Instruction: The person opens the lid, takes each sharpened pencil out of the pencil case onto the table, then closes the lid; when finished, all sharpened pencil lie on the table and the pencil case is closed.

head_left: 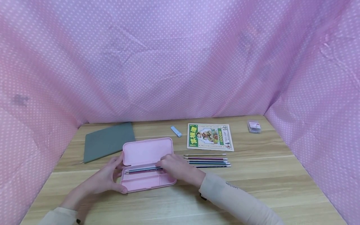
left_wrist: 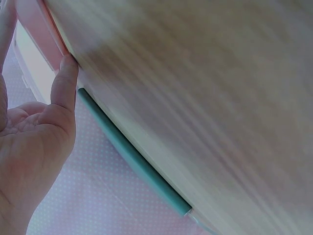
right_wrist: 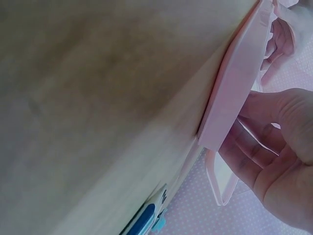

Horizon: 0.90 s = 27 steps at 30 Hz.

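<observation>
A pink pencil case point(head_left: 142, 183) lies on the wooden table with its lid point(head_left: 148, 151) raised at the back. Pencils point(head_left: 142, 170) lie lengthwise in its rear compartment, tips to the left. My left hand point(head_left: 102, 178) holds the case's left end, thumb at the near corner and fingers by the hinge side. In the left wrist view, a fingertip touches the pink wall. My right hand point(head_left: 178, 167) reaches into the right part of the case and holds the pencils near their right ends; the case wall point(right_wrist: 237, 81) hides its fingertips in the right wrist view.
Several loose pencils point(head_left: 208, 158) lie side by side right of the case. Behind them is a green-and-cream illustrated booklet point(head_left: 210, 147). A grey-green notebook point(head_left: 109, 142) lies back left, a small light-blue strip-like item point(head_left: 176, 131) at the back, a small clear box point(head_left: 254, 127) far right.
</observation>
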Each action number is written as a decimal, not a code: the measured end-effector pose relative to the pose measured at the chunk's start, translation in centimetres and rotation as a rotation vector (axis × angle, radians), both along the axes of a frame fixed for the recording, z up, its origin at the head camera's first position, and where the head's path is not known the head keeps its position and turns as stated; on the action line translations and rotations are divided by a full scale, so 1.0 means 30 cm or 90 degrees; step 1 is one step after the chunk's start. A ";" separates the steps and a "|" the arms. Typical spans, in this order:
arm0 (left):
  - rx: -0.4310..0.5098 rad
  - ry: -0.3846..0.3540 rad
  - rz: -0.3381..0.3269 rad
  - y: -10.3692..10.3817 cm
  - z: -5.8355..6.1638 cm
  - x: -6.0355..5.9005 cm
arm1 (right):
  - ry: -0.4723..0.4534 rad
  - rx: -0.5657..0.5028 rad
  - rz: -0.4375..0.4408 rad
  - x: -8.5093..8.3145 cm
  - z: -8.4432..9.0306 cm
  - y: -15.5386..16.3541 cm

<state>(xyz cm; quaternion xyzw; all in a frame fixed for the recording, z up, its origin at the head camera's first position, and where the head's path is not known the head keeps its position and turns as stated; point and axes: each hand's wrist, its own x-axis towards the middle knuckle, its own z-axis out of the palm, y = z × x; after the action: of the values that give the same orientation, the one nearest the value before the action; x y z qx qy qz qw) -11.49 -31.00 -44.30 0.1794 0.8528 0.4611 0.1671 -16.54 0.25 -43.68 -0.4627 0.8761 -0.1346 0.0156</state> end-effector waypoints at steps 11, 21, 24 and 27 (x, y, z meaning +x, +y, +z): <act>-0.014 0.014 0.000 0.002 0.009 0.001 | -0.033 -0.023 -0.008 -0.005 0.010 0.010; -0.026 0.012 0.017 0.004 0.012 0.008 | -0.037 -0.055 -0.008 0.021 0.080 0.066; -0.036 0.021 0.019 0.005 0.010 0.008 | -0.048 -0.071 -0.005 0.025 0.106 0.097; -0.038 0.029 0.013 0.004 0.009 0.006 | -0.053 -0.083 0.002 0.025 0.131 0.129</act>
<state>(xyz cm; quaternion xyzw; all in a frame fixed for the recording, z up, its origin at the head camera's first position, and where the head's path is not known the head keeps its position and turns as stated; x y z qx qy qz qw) -11.30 -30.87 -44.04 0.1759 0.8718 0.4326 0.1479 -15.80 4.12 -39.73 -0.4581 0.8634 -0.2101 0.0220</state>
